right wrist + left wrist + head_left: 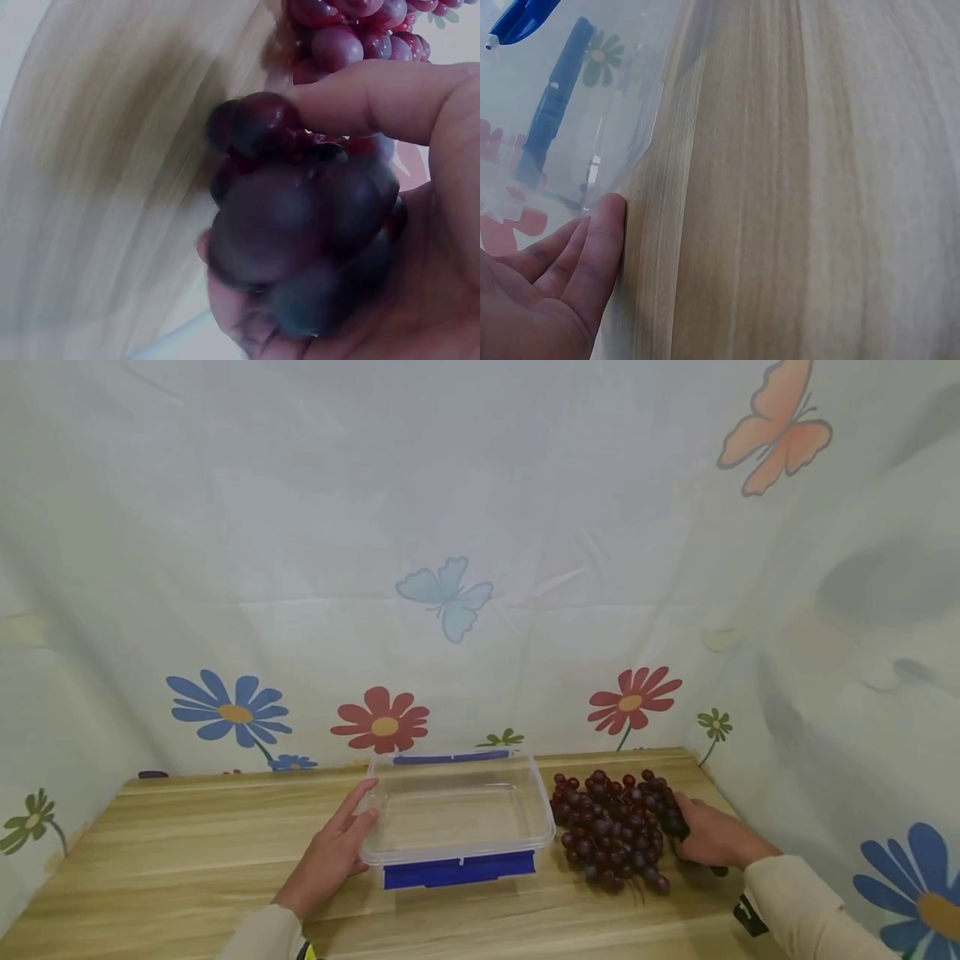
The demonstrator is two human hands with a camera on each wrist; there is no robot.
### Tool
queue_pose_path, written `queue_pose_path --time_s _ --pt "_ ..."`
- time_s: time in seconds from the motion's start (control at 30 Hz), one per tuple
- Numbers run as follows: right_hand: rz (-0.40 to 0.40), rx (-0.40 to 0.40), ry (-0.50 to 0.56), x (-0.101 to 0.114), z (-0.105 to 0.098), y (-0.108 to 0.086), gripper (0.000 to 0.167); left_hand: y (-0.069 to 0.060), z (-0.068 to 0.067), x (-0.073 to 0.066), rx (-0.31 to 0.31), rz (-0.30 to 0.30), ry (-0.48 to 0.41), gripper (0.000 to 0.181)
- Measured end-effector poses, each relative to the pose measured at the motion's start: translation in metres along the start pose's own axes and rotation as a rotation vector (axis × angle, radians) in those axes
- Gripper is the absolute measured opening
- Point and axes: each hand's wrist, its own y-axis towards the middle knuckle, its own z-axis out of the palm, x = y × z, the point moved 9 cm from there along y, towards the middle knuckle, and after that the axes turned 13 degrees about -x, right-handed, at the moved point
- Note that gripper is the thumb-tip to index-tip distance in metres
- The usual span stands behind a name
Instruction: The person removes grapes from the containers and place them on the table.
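Note:
A clear plastic food container (459, 853) with blue clips stands on the wooden table, its inside visible through the open top. My left hand (330, 852) holds its left side, the thumb at the rim; in the left wrist view the fingers (604, 240) lie against a lower corner of the container (630, 97). To the right of it lies a large bunch of dark red grapes (611, 835). At that bunch's right edge, my right hand (712, 833) grips a small cluster of grapes (277, 217), thumb on one side and fingers curled beneath.
The wooden table (187, 860) reaches back to a pale cloth wall (525, 652) printed with flowers and butterflies. Another cloth side (862, 735) rises close to my right arm. A small dark object (153, 774) shows at the table's far left corner.

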Motion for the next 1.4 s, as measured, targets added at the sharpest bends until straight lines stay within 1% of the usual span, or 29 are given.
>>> queue_pose_path --time_s 0.13,0.3,0.4,0.6,0.9,1.07,1.17,1.3,1.4 --pt "0.009 0.007 0.033 -0.0032 0.0012 0.0007 0.092 0.0007 -0.0011 0.0015 -0.005 -0.005 -0.009 0.058" --pt "0.026 0.022 0.061 -0.0078 0.0012 0.0007 0.089 0.0003 -0.0006 0.0016 -0.006 -0.012 -0.002 0.059" --pt "0.018 0.021 0.057 -0.0075 -0.0003 0.0011 0.087 0.0001 -0.0005 0.0006 -0.007 -0.002 0.001 0.060" --pt "0.018 0.012 0.058 -0.0056 -0.0042 0.0003 0.088 0.0000 0.0002 0.0002 -0.007 0.002 -0.008 0.059" --pt "-0.014 -0.008 0.118 -0.0064 -0.0052 0.0016 0.087 0.0008 -0.0007 0.0010 -0.010 0.001 -0.008 0.059" --pt "-0.015 -0.015 0.145 -0.0056 -0.0028 0.0015 0.088 0.0017 0.0001 0.0032 -0.005 0.000 -0.010 0.058" --pt "-0.003 -0.018 0.167 -0.0036 -0.0030 0.0005 0.089 0.0013 -0.0001 0.0020 -0.005 0.003 -0.009 0.058" --pt "-0.001 -0.015 0.180 -0.0010 -0.0045 -0.0001 0.089 -0.0001 -0.0011 -0.0014 -0.004 0.003 -0.001 0.059" --pt "-0.005 -0.011 0.209 -0.0014 -0.0053 -0.0002 0.088 -0.0007 -0.0003 -0.0025 -0.002 0.001 -0.001 0.060"
